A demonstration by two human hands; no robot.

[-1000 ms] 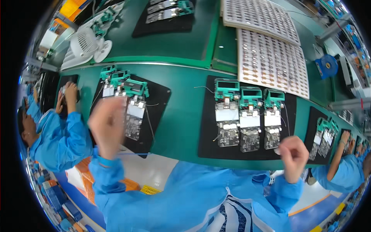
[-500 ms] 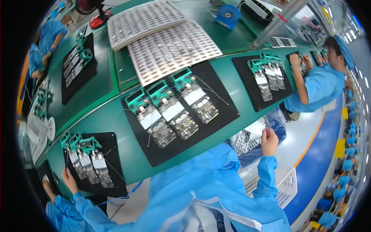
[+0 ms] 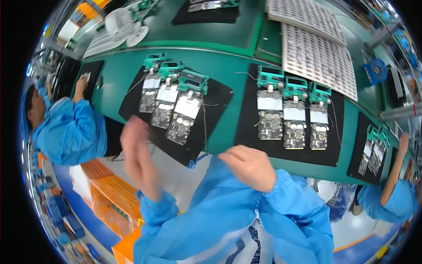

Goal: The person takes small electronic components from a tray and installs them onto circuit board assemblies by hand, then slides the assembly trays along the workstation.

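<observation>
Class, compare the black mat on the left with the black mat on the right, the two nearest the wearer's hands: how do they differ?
The left mat lies skewed to the bench edge; the right mat lies roughly square to it. The left mat's three boards slant; the right mat's stand in a straight row. The left hand is nearest the left mat, the right hand the right mat. Both hold three boards in green clamps.

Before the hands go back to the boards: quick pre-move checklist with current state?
1. Left hand empty: cannot tell, it is motion-blurred, raised off the bench.
2. Right hand empty: ok, loosely curled at the blue sleeve, nothing visible in it.
3. Three boards on right black mat: ok, side by side under teal clamps.
4. Three boards on left black mat: ok, in a row.
5. Both hands off the boards: ok, both sit short of the bench edge.
</observation>
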